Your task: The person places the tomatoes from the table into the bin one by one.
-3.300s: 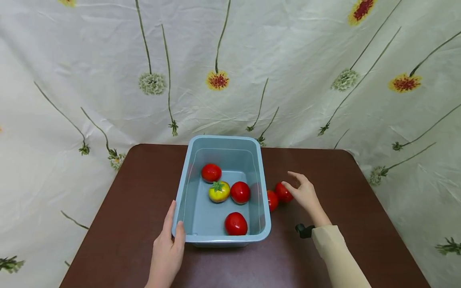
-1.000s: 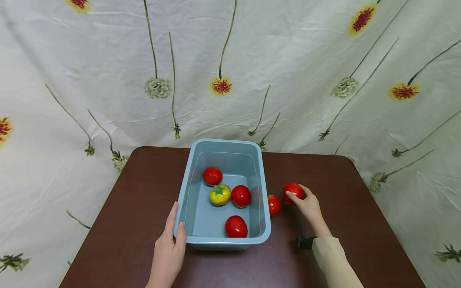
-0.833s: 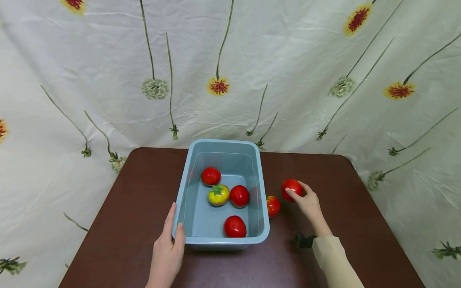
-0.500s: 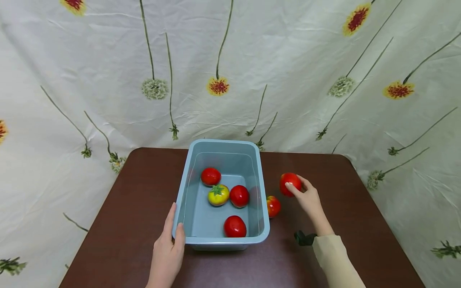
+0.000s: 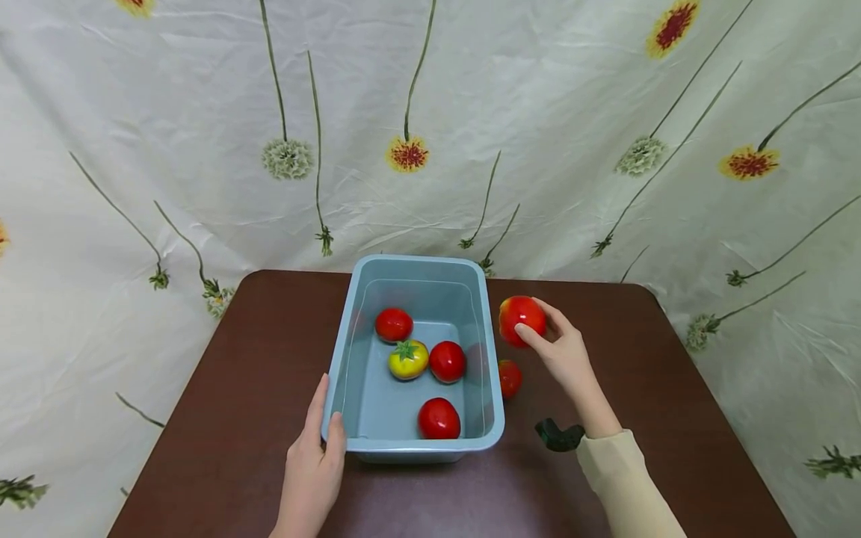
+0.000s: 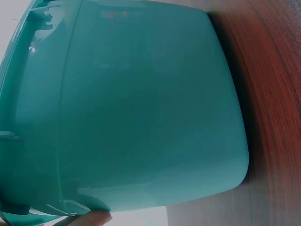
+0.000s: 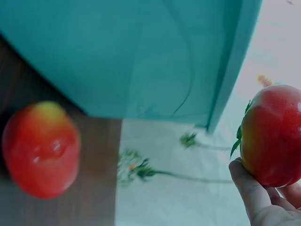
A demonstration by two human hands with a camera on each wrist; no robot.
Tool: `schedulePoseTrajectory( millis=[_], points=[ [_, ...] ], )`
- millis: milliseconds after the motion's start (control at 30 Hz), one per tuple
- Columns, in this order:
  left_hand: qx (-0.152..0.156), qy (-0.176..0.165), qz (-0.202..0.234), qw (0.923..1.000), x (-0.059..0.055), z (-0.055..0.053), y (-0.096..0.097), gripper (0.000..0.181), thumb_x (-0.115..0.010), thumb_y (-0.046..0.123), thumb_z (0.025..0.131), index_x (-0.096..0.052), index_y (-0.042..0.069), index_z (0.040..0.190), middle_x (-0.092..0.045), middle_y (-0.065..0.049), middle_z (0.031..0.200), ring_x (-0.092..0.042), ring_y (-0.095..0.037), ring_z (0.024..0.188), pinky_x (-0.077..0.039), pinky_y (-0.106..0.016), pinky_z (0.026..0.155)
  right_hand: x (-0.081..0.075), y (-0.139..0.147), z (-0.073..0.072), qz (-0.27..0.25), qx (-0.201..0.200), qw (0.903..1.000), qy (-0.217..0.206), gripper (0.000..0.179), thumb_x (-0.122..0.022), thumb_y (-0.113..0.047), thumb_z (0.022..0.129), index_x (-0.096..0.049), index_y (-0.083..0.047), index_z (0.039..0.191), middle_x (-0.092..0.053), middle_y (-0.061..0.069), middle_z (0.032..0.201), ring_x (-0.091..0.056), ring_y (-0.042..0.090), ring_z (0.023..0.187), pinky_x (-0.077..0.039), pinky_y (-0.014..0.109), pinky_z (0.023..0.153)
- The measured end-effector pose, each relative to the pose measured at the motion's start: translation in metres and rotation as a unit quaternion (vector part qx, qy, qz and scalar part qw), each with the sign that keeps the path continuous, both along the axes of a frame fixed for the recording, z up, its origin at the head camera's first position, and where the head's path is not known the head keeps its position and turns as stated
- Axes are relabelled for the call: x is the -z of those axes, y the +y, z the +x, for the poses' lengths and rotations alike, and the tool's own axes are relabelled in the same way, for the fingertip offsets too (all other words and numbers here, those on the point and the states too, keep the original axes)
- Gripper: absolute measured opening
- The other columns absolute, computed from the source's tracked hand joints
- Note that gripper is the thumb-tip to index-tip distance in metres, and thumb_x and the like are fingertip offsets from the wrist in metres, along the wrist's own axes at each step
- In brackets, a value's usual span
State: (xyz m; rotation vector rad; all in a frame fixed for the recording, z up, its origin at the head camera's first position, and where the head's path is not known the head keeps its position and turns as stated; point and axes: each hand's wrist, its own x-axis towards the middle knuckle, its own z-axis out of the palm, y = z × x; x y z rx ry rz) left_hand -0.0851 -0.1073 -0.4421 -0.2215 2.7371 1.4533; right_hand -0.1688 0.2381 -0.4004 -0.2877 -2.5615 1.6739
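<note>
A red tomato (image 5: 522, 321) is pinched between the thumb and fingers of my right hand (image 5: 563, 356). It hangs above the table, just right of the light-blue plastic bin (image 5: 494, 418); its green leaves show in the right wrist view. My left hand (image 5: 312, 456) holds the bin's near left corner, thumb at the rim and fingers along the outer left wall. Inside the bin lie a yellow tomato (image 5: 408, 360) with a green top and three red ones, including the nearest red tomato (image 5: 439, 418). Another red tomato (image 5: 510, 379) rests on the table against the bin's right side, partly hidden by it.
The dark brown table (image 5: 222, 418) has its far edge close behind the bin. A white flower-printed cloth (image 5: 538, 112) hangs behind and to both sides. A black wrist mount (image 5: 560, 436) sticks out from the right wrist.
My right hand reached a red tomato on the table, took hold of it and lifted it up and leftward, near the bin's right rim. My left hand has stayed at the bin's corner.
</note>
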Motion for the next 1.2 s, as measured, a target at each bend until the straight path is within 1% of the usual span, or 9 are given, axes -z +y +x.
schedulePoseTrajectory(
  millis=[200,333,467,567,733,800,967,1033,1200],
  points=[
    [0.001,0.012,0.0,0.9999,-0.001,0.0,0.0,0.056,-0.033,0.037,0.106,-0.013,0.036,0.158,-0.034,-0.011,0.159,-0.046,-0.038,0.136,-0.04,-0.061,0.103,-0.013,-0.017,0.005,-0.006,-0.043,0.9985,0.033,0.064,-0.071,-0.026,0.091,-0.043,-0.015,0.148,-0.05,0.015,0.143,-0.055,0.036,0.123,-0.052,0.045,0.097],
    [0.003,0.012,0.0,0.9999,-0.002,0.0,0.001,0.056,-0.033,0.037,0.106,-0.013,0.036,0.159,-0.034,-0.011,0.159,-0.046,-0.038,0.136,-0.04,-0.061,0.103,-0.016,-0.026,0.007,-0.013,-0.071,0.9966,0.041,0.064,-0.072,-0.023,0.09,-0.044,-0.016,0.147,-0.052,0.014,0.14,-0.056,0.035,0.119,-0.055,0.043,0.091],
    [0.005,0.013,0.001,0.9999,-0.002,0.0,0.001,0.056,-0.033,0.037,0.106,-0.013,0.035,0.159,-0.034,-0.012,0.159,-0.046,-0.039,0.135,-0.04,-0.062,0.103,-0.018,-0.036,0.009,-0.009,-0.102,0.993,0.058,0.063,-0.074,-0.019,0.088,-0.046,-0.016,0.145,-0.053,0.015,0.138,-0.059,0.035,0.116,-0.056,0.044,0.089],
    [0.006,0.018,0.001,0.9998,-0.003,0.0,0.001,0.056,-0.033,0.036,0.106,-0.013,0.035,0.159,-0.035,-0.012,0.158,-0.047,-0.039,0.135,-0.041,-0.062,0.102,-0.018,-0.043,0.011,0.01,-0.123,0.9899,0.069,0.065,-0.077,-0.019,0.086,-0.047,-0.016,0.144,-0.054,0.014,0.138,-0.061,0.035,0.115,-0.057,0.044,0.087],
    [0.005,0.021,0.002,0.9998,-0.003,0.001,0.001,0.056,-0.034,0.035,0.107,-0.014,0.035,0.159,-0.036,-0.012,0.158,-0.048,-0.038,0.134,-0.042,-0.062,0.101,-0.017,-0.055,0.013,0.073,-0.151,0.9817,0.09,0.071,-0.082,-0.025,0.081,-0.049,-0.018,0.144,-0.057,0.009,0.137,-0.061,0.03,0.11,-0.059,0.039,0.081],
    [0.005,0.021,0.003,0.9998,-0.003,0.001,0.001,0.056,-0.035,0.034,0.107,-0.014,0.035,0.159,-0.036,-0.012,0.158,-0.049,-0.038,0.133,-0.042,-0.061,0.101,-0.017,-0.059,0.014,0.092,-0.165,0.9775,0.095,0.073,-0.082,-0.026,0.08,-0.049,-0.017,0.144,-0.057,0.007,0.137,-0.06,0.028,0.11,-0.059,0.037,0.08],
    [0.005,0.015,0.005,0.9999,-0.003,0.001,0.001,0.056,-0.034,0.035,0.106,-0.013,0.035,0.159,-0.035,-0.012,0.158,-0.048,-0.038,0.134,-0.041,-0.062,0.101,-0.017,-0.065,0.015,0.108,-0.197,0.9695,0.097,0.074,-0.083,-0.025,0.079,-0.049,-0.014,0.144,-0.056,0.008,0.137,-0.058,0.027,0.117,-0.057,0.042,0.088],
    [0.004,0.011,0.005,0.9999,-0.003,0.001,0.001,0.056,-0.034,0.036,0.106,-0.013,0.036,0.159,-0.034,-0.011,0.159,-0.047,-0.038,0.134,-0.041,-0.062,0.101,-0.016,-0.067,0.015,0.116,-0.205,0.9669,0.098,0.074,-0.084,-0.025,0.078,-0.05,-0.014,0.143,-0.057,0.007,0.136,-0.058,0.026,0.117,-0.056,0.042,0.089],
    [0.003,0.006,0.006,1.0,-0.002,0.001,0.001,0.056,-0.033,0.038,0.106,-0.012,0.036,0.158,-0.033,-0.011,0.159,-0.047,-0.038,0.134,-0.041,-0.062,0.101,-0.013,-0.072,0.016,0.146,-0.23,0.9569,0.1,0.074,-0.085,-0.025,0.076,-0.052,-0.014,0.142,-0.058,0.006,0.135,-0.059,0.024,0.115,-0.058,0.037,0.085]
  ],
)
